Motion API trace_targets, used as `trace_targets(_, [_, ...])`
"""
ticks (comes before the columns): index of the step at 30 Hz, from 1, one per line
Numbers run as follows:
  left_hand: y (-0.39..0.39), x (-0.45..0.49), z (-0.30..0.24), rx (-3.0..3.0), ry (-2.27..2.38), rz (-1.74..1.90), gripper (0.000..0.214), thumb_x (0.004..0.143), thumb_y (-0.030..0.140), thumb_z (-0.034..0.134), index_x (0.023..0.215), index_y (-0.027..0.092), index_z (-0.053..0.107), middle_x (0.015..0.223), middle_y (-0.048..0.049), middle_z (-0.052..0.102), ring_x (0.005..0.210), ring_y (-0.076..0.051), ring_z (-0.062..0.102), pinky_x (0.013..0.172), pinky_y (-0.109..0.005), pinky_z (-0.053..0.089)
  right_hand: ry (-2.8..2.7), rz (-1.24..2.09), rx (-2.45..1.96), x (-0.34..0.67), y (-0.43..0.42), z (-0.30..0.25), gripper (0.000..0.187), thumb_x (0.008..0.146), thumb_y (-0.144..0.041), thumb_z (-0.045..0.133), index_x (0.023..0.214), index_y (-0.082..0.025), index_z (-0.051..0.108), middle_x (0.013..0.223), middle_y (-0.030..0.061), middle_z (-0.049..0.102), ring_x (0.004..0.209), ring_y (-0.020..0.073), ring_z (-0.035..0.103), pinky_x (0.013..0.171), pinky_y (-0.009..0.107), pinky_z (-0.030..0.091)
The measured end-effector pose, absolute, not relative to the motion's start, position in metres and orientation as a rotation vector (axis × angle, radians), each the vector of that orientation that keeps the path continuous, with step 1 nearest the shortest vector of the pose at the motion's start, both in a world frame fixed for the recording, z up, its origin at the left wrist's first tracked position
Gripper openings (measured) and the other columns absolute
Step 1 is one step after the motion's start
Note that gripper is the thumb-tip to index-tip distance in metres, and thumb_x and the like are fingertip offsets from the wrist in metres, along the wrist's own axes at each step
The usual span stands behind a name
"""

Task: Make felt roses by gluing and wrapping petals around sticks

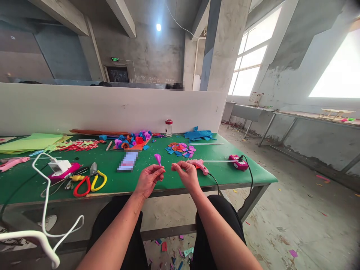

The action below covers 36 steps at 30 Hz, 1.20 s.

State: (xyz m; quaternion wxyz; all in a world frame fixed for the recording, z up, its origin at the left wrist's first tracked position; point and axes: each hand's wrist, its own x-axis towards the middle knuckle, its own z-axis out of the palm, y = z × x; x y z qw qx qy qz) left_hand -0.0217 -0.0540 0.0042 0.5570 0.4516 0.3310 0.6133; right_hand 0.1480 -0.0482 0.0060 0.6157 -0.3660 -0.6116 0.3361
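Between the thumb and fingers of my left hand (150, 180) is a small purple paper flower bud (158, 159), its flared end pointing up. My right hand (186, 174) is level with it and a little apart, thumb and fingertips pinched together; whatever they hold, if anything, is too small to make out. Just behind the right hand a pink glue gun (200, 165) lies on the green table (157, 183). Beyond both hands is a loose spread of blue, orange and purple paper pieces (180, 150).
Scissors with red and yellow handles (93, 180) lie at left by a white charger (59, 165). Behind are rolled paper flowers (139, 140), a red-lidded jar (168, 128) and blue paper (199, 134). A power strip (238, 162) sits at right. A white partition (112, 108) borders the back.
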Motion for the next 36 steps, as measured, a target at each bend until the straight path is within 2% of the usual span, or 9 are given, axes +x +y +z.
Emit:
trace_targets(2, [-0.055,-0.020,0.004,1.065,0.797,1.435,0.026,0.058,0.028,0.088,0.075,0.014,0.075,0.069,-0.0043,0.072,0.052,-0.009,0.057,0.049,-0.021,0.044,-1.420,0.685,-0.851,0.147,-0.048,0.006,0.021,0.081,-0.040,0.068,0.073,-0.021,0.073,0.074,0.0019,0.072,0.074,0.0192,0.064,0.075,0.031,0.049])
trace_targets(5, [-0.056,-0.017,0.005,1.062,0.812,1.422,0.028,0.055,0.030,0.090,0.074,0.014,0.076,0.069,-0.0047,0.072,0.051,-0.009,0.057,0.049,-0.022,0.044,-1.431,0.671,-0.883,0.144,-0.048,0.006,0.022,0.083,-0.040,0.066,0.073,-0.022,0.074,0.073,0.0014,0.071,0.073,0.0193,0.063,0.077,0.032,0.048])
trace_targets(9, [-0.057,-0.014,0.005,1.129,0.803,1.398,0.029,0.058,0.034,0.089,0.074,0.014,0.077,0.062,-0.0031,0.067,0.051,-0.009,0.054,0.049,-0.022,0.042,-1.508,0.686,-0.835,0.135,-0.050,0.005,0.014,0.081,-0.036,0.070,0.087,-0.026,0.079,0.084,0.0031,0.072,0.082,0.0201,0.063,0.080,0.032,0.048])
trace_targets(16, [-0.055,-0.014,-0.005,1.252,0.820,1.326,0.029,0.063,0.038,0.086,0.077,0.014,0.077,0.060,-0.0019,0.066,0.054,-0.011,0.055,0.051,-0.023,0.042,-1.447,0.678,-0.893,0.129,-0.053,0.005,0.006,0.076,-0.028,0.073,0.075,-0.023,0.077,0.076,0.0021,0.068,0.077,0.0187,0.062,0.075,0.030,0.048])
trace_targets(21, [-0.052,-0.013,-0.010,1.310,0.839,1.326,0.027,0.068,0.040,0.082,0.076,0.015,0.075,0.056,-0.0007,0.064,0.053,-0.011,0.055,0.053,-0.023,0.043,-1.493,0.641,-0.913,0.129,-0.052,0.004,0.007,0.078,-0.026,0.072,0.074,-0.022,0.075,0.074,0.0012,0.067,0.075,0.0175,0.062,0.074,0.029,0.048])
trace_targets(30, [-0.057,-0.009,-0.005,1.415,0.892,1.429,0.027,0.069,0.041,0.080,0.071,0.016,0.070,0.052,0.0013,0.062,0.049,-0.011,0.053,0.052,-0.023,0.042,-1.509,0.421,-0.813,0.122,-0.058,0.006,0.012,0.080,-0.019,0.066,0.068,-0.022,0.067,0.076,0.0015,0.063,0.079,0.0177,0.060,0.076,0.030,0.046])
trace_targets(36, [-0.054,-0.005,-0.011,1.323,0.855,1.342,0.031,0.069,0.043,0.080,0.079,0.015,0.071,0.056,0.0005,0.063,0.050,-0.012,0.055,0.051,-0.024,0.044,-1.407,0.656,-0.923,0.119,-0.045,-0.004,0.013,0.076,-0.026,0.069,0.065,-0.020,0.068,0.071,0.0012,0.064,0.069,0.0167,0.060,0.068,0.028,0.047])
